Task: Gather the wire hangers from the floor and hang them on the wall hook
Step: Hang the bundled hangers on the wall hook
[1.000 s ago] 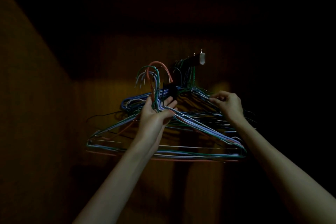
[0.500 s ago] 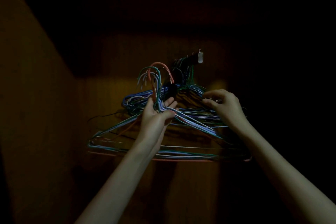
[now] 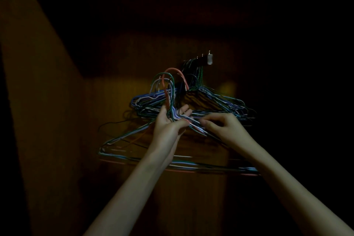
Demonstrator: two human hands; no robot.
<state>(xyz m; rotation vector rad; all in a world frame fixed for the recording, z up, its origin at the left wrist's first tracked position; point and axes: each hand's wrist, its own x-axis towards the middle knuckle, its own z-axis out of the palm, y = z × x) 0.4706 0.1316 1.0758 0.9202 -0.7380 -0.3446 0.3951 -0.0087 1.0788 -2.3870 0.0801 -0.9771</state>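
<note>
Head view. A bundle of wire hangers [image 3: 173,113] is shown held up at the centre of the frame, in front of a dim wooden wall [image 3: 118,101]. The twisted necks of the bundle are gripped by the left hand [image 3: 168,126], thumb on one side and fingers curled behind, with the coloured hook ends [image 3: 168,82] fanned out above it in green, red and pale wire. The sloping shoulder wires just right of centre are pinched by the right hand [image 3: 220,126], its fingers bent around them. The wall hook [image 3: 206,59] is seen above and to the right of the bundle, near the upper centre; a second group of hung hangers [image 3: 220,99] appears to be suspended from it already, though the dark conceals exactly how they sit. The held bundle lies below and left of the hook, and its hook ends are not yet over it.

Risks, as judged from this arrangement: because the hook ends are splayed rather than aligned, some may be missed when the bundle is lifted, and those hangers would be dropped to the floor. The held wires overlap the hung group, so snagging is likely, and hung hangers could be dragged off. The poor light makes aiming harder. The bottom bars [image 3: 172,163] at lower centre are blurred, which suggests swinging that could loosen the grip.
</note>
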